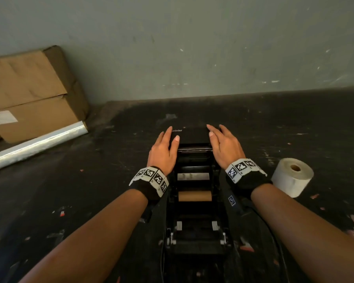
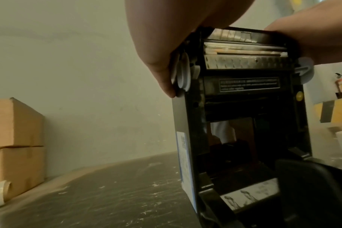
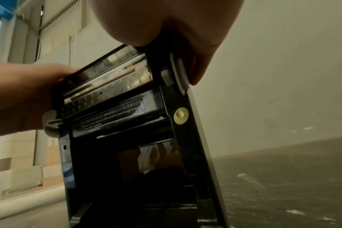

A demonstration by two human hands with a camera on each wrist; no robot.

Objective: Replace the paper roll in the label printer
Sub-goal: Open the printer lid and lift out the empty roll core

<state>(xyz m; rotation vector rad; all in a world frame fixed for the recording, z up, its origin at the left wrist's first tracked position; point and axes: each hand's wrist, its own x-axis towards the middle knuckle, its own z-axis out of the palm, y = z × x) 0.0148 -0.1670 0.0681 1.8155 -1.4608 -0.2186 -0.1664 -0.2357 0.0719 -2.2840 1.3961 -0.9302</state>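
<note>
Lid (image 1: 193, 134) stands open, left hand (image 1: 163, 152) and right hand (image 1: 226, 148) pressed flat on sides, fingers (image 1: 168, 133) straight. Spent core (image 1: 194, 196) lies crosswise beneath wrists; fresh roll (image 1: 292, 176) nearest right hand.

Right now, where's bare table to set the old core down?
Widest bare table: left of the printer, out to the film roll and boxes. Also the strip between lid and wall. The right is tighter: the new paper roll sits close, and the left hand and right hand flank the lid.
</note>
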